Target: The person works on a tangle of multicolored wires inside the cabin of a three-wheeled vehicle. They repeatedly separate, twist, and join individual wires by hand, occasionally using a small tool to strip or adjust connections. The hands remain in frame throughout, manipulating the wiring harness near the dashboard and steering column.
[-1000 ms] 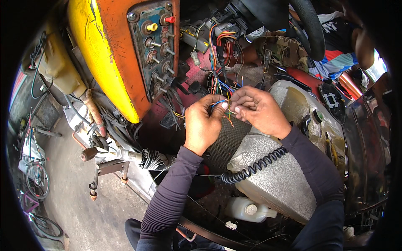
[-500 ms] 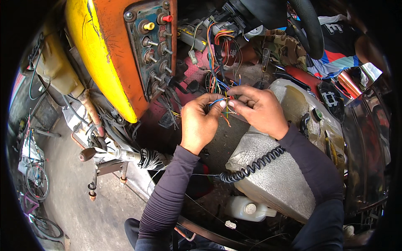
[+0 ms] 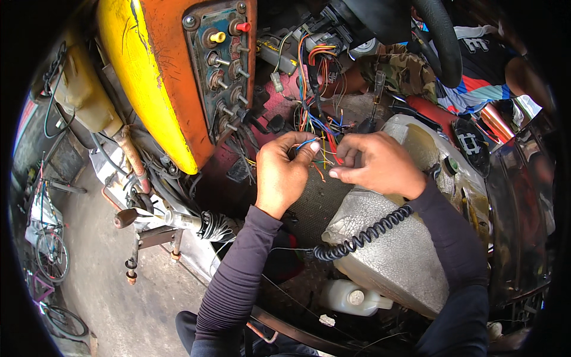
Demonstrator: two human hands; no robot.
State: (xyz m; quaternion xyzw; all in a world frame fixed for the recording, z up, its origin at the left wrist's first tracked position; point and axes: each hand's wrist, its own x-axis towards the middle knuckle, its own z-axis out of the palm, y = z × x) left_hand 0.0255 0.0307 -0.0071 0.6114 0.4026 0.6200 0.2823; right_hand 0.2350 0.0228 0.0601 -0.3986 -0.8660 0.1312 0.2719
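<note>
My left hand (image 3: 281, 175) pinches a blue wire (image 3: 307, 142) between thumb and forefinger, and other thin wire ends poke out beside the thumb. To its right is my right hand (image 3: 383, 163), its fingers loosely bent and thumb apart from the forefinger, with nothing visible between them. Red wires (image 3: 332, 146) hang between the two hands, close to the right fingertips. Beyond the hands, a loose bundle of multicoloured wires (image 3: 306, 107) drops from under the steering column (image 3: 351, 27).
An orange and yellow panel (image 3: 169, 77) with toggle switches stands left. A worn grey padded cover (image 3: 386, 238) lies right, crossed by a coiled black cord (image 3: 363, 238). Below is a white plastic jug (image 3: 354, 297). Another person's camouflage-clad leg (image 3: 410, 68) is at the far right, near the steering wheel (image 3: 443, 41).
My right hand has drawn away to the right from the left one, and its thumb and forefinger have parted. The left hand keeps its pinch in nearly the same place.
</note>
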